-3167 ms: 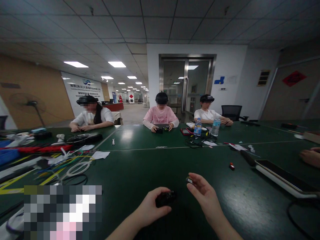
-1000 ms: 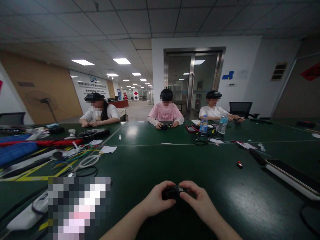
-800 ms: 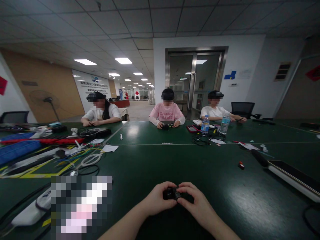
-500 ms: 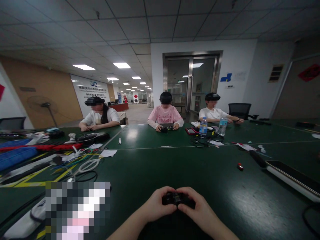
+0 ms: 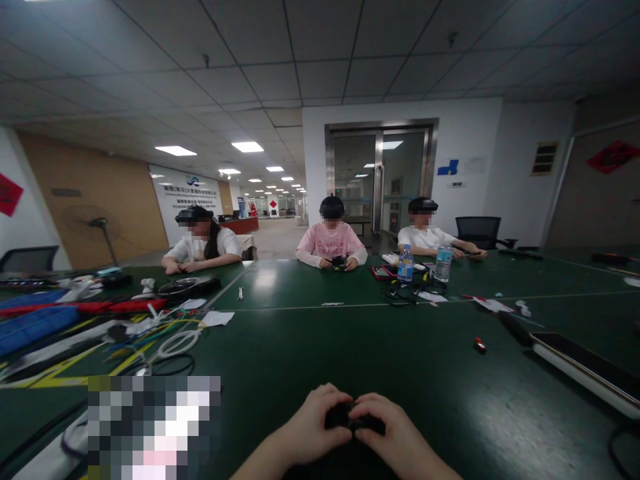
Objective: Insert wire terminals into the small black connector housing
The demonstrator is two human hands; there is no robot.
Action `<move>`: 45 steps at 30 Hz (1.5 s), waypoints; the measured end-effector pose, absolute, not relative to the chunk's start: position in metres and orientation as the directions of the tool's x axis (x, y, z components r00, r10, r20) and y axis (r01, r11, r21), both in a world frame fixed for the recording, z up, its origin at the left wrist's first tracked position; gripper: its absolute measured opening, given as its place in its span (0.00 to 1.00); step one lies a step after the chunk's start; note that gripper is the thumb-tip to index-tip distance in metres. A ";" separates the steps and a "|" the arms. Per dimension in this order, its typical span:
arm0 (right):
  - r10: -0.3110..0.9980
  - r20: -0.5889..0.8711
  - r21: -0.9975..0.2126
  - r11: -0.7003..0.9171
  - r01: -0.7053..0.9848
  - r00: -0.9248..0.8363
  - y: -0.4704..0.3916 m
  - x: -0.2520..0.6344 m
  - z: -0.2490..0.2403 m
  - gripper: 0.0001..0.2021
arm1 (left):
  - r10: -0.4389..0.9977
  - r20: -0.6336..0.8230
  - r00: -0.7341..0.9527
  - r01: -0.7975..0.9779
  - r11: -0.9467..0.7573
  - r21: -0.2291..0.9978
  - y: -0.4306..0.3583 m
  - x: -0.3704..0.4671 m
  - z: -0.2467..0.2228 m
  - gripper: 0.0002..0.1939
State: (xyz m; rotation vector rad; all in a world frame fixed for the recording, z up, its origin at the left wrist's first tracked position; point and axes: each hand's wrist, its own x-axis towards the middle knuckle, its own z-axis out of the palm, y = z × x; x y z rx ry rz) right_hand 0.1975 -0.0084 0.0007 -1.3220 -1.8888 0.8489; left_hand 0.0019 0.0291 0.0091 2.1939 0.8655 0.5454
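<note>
Low in the middle of the head view, both hands hold a small black object point(image 5: 338, 416) just above the green table point(image 5: 280, 353). My left hand point(image 5: 316, 421) grips its left side, thumb in front and fingers curled over the top. From the other side my right hand point(image 5: 393, 427) holds it the same way, with fingertips almost meeting those of the left. The fingers and dim light hide most of the object, so its kind cannot be made out.
A red-capped small item point(image 5: 479, 345) and a flat black-topped device point(image 5: 583, 367) lie to the right. Cables point(image 5: 177, 345), blue trays point(image 5: 35, 330) and a blurred-out patch are on the left. Across the table, three people wear headsets, near two bottles point(image 5: 443, 265).
The view has tilted slightly up. My fingers have shifted on the black object and cover more of it. The person in pink across the table has brought their hands closer together.
</note>
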 end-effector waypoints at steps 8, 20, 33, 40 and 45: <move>0.958 0.096 -0.720 0.255 0.645 -0.272 -0.011 0.195 0.009 0.11 | 0.725 0.079 0.684 0.540 -0.576 0.614 0.033 0.003 0.011 0.19; 0.973 0.074 -0.804 0.189 0.564 -0.220 -0.002 0.195 0.011 0.17 | 0.743 0.050 0.667 0.603 -0.578 0.549 0.030 0.001 0.018 0.22; 0.968 0.042 -0.796 0.183 0.578 -0.248 0.010 0.200 0.010 0.17 | 0.788 0.024 0.615 0.627 -0.508 0.591 0.040 0.002 0.013 0.18; 0.978 0.087 -0.774 0.186 0.606 -0.190 0.004 0.199 0.004 0.15 | 0.773 0.048 0.632 0.574 -0.510 0.641 0.037 -0.004 0.007 0.23; 0.968 0.114 -0.773 0.227 0.593 -0.223 0.003 0.200 0.004 0.15 | 0.762 0.045 0.647 0.545 -0.503 0.671 0.039 -0.006 0.001 0.23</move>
